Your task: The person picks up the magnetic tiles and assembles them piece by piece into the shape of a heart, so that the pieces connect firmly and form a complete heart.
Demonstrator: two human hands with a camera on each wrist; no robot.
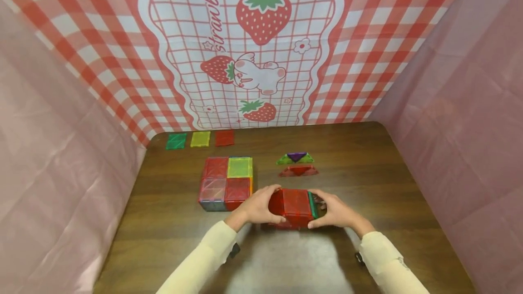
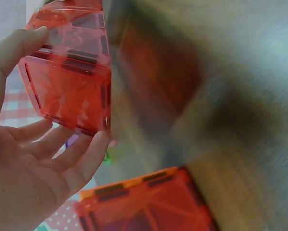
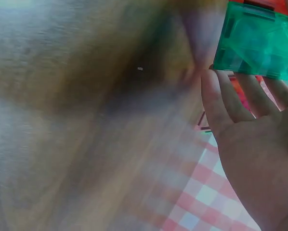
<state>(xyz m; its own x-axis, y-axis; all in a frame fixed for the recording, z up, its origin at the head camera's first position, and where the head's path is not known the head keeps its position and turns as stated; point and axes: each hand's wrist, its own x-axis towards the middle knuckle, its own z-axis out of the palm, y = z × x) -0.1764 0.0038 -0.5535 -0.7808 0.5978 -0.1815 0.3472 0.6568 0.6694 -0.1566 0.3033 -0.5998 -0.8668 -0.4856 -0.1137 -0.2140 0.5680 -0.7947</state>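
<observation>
Between both hands is a box of translucent magnetic tiles (image 1: 296, 203), mostly red, with a green tile (image 3: 259, 41) on its right end. My left hand (image 1: 259, 205) grips the left end, its thumb on the near side and its fingers on the far side. In the left wrist view, the thumb and fingertips lie on the edges of the red end tile (image 2: 67, 94). My right hand (image 1: 333, 210) holds the green end the same way; in the right wrist view, its fingers (image 3: 252, 96) reach along the green tile's edge and the thumb is mostly hidden.
Left of the hands sits a larger, low tile block (image 1: 215, 168) with red, yellow and clear tops. Behind the box lie two flat trapezoid shapes, one green and purple (image 1: 295, 158), one red (image 1: 298, 171). Green (image 1: 176, 141), yellow (image 1: 200, 139) and red (image 1: 224, 138) squares line the table's back left.
</observation>
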